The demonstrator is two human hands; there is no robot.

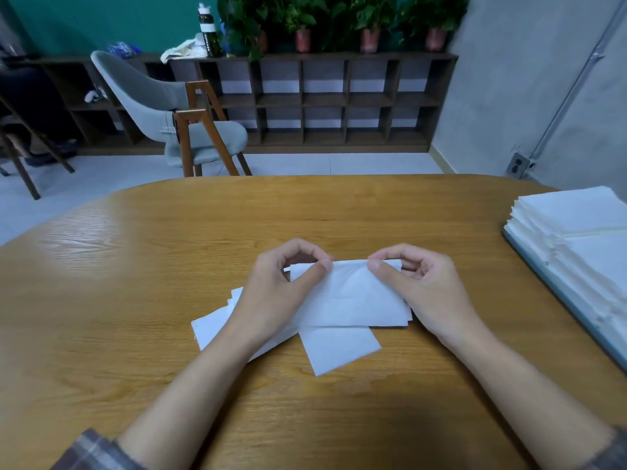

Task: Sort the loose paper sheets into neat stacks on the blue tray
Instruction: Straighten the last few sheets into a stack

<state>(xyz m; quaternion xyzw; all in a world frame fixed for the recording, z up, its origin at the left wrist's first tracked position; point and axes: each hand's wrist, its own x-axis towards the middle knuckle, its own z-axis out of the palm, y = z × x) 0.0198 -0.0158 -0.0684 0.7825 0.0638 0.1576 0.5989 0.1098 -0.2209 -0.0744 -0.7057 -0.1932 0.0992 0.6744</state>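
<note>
Paper sheets (341, 351) on glossy wooden table (135, 283), grey chair (149, 96) beyond

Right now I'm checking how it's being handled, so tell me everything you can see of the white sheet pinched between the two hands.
The white sheet is a thin, plain rectangle, soft-looking and faintly creased in the middle. The left hand and right hand each pinch its far edge between thumb and fingertips, near the two corners. It lies wide-side across in front of the person, its near edge resting over the other loose sheets on the wooden table.
</note>
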